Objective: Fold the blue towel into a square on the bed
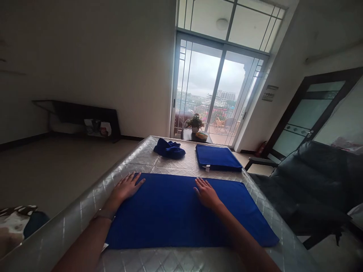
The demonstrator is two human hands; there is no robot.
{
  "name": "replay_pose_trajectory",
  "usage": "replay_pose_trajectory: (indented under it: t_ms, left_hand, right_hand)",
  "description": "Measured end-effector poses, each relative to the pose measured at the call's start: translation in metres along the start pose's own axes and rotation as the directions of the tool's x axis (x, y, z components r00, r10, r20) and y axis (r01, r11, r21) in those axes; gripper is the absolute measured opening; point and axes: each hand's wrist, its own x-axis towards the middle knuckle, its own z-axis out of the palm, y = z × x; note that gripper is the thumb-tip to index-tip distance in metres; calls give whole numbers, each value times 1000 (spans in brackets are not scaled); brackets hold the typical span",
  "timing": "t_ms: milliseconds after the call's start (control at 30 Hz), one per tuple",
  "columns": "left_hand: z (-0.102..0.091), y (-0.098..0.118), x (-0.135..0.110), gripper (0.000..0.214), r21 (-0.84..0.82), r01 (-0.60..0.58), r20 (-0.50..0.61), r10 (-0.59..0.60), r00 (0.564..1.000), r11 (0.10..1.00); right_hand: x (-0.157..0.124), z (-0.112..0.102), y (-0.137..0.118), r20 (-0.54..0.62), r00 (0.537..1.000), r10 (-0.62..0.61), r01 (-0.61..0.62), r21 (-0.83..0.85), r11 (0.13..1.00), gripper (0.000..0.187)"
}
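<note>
A blue towel point(176, 211) lies spread flat on a quilted silver mattress point(147, 158). My left hand point(126, 187) rests palm down with fingers spread on the towel's far left corner. My right hand point(206, 192) lies flat, fingers stretched out, near the towel's far edge right of the middle. Neither hand grips anything. Beyond them, a crumpled blue cloth point(169, 149) lies at the far middle, and a neatly folded stack of blue towels point(217, 157) lies to its right.
A dark leather chair point(314, 181) stands close on the right of the mattress. A glass sliding door point(215, 90) is beyond, with a small table and potted plant point(195, 122) before it. A low dark shelf point(82, 117) is by the left wall.
</note>
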Motion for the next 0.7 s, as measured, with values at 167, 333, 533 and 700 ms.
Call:
replay_pose_trajectory:
  t_ms: [167,333,533,700]
  left_hand:
    - [-1,1,-2,71,11,-6,0,6,1000,1000]
    - [-2,0,-2,71,0,-5,4,5,1000,1000]
    - [-2,0,-1,72,-7,6,19,-6,1000,1000]
    - [0,-1,0,68,25,1,-4,-1,1000,1000]
  right_hand:
    - [24,16,-20,109,989,99,-102,24,994,72]
    - [7,8,18,142,972,189,-188,-21,982,72]
    - [-37,-11,114,108,907,407,-391,-146,909,68]
    - [-59,-15,171,48,831,554,-535,-198,821,67]
